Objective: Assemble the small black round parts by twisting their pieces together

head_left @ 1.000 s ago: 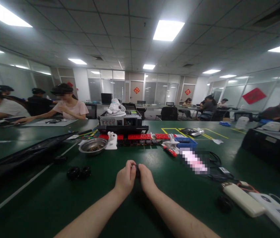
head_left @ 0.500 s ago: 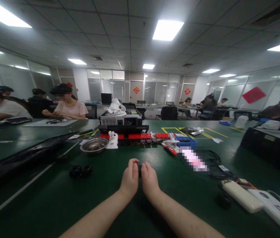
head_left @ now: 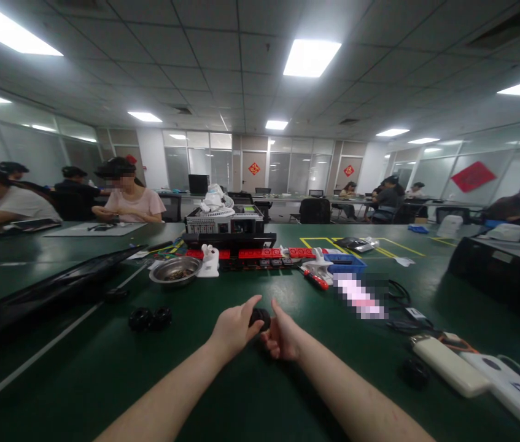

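Over the green table (head_left: 250,393), my left hand (head_left: 232,328) and my right hand (head_left: 283,336) meet around a small round black part (head_left: 260,317). Both hands grip it, left thumb on top, right thumb raised beside it. Two similar black round parts (head_left: 150,318) lie on the table to the left of my hands. Another black round part (head_left: 414,371) rests to the right, near a white device.
Behind my hands stand a metal bowl (head_left: 174,271), a red-keyed strip (head_left: 264,253), a blue tray (head_left: 345,263) and an open computer case (head_left: 223,222). White devices (head_left: 453,367) and cables lie at the right, a long black panel (head_left: 43,291) at the left. People sit at nearby tables.
My hands have turned: fingers that were closed over the black part have opened out, so the part now shows between them. My forearms shifted slightly left.
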`<action>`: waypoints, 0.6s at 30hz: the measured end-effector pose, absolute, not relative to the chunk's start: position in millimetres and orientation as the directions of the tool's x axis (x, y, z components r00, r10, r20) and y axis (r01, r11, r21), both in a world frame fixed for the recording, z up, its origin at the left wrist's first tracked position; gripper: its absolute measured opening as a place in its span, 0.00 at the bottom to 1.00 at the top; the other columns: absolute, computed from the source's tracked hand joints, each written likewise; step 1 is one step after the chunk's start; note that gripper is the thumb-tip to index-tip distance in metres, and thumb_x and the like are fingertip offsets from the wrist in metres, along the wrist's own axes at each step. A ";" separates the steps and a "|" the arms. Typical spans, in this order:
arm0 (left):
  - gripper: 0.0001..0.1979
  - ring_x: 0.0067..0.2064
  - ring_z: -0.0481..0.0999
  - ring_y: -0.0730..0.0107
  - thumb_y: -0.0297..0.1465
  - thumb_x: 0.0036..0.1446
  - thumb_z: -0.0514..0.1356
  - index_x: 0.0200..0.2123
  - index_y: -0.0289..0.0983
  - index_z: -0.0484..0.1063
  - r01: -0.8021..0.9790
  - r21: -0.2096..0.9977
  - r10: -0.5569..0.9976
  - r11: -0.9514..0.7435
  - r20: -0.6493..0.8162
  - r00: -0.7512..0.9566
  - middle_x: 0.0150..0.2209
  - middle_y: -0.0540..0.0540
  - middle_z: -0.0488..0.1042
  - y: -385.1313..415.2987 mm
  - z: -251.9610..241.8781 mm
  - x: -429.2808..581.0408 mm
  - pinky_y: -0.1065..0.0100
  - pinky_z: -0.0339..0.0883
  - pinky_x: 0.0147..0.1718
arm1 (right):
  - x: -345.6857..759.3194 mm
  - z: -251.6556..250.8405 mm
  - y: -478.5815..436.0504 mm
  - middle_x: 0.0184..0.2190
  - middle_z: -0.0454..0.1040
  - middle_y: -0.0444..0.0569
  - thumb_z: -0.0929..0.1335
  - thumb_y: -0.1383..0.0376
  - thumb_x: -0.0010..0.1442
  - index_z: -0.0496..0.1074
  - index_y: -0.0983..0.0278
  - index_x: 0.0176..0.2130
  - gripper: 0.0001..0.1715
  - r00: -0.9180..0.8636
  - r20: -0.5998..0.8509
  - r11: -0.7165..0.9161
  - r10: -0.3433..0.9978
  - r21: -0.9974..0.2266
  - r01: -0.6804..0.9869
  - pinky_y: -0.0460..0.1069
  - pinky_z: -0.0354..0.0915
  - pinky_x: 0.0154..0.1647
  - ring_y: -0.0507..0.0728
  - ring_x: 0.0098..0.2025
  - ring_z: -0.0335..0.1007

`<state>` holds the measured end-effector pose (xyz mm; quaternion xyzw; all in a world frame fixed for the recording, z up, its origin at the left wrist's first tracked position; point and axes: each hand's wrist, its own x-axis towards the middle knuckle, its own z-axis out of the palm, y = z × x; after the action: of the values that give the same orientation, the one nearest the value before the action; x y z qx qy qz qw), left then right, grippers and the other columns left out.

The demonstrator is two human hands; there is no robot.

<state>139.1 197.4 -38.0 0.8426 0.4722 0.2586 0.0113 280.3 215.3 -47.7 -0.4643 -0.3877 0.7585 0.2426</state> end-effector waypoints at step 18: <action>0.19 0.17 0.64 0.74 0.40 0.56 0.39 0.35 0.35 0.63 0.050 0.999 0.998 -0.010 0.007 0.057 0.17 0.52 0.64 191.3 -50.1 164.5 0.71 0.59 0.19 | 275.0 -48.9 194.2 0.27 0.66 0.47 0.59 0.57 0.53 0.64 0.64 0.34 0.14 -0.175 0.479 0.500 0.860 -0.726 0.471 0.48 0.58 0.32 0.54 0.30 0.61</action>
<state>164.5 191.3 -50.1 0.5285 0.4959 0.4752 0.4990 275.0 194.2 -48.9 -0.4521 -0.7361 0.2131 0.4564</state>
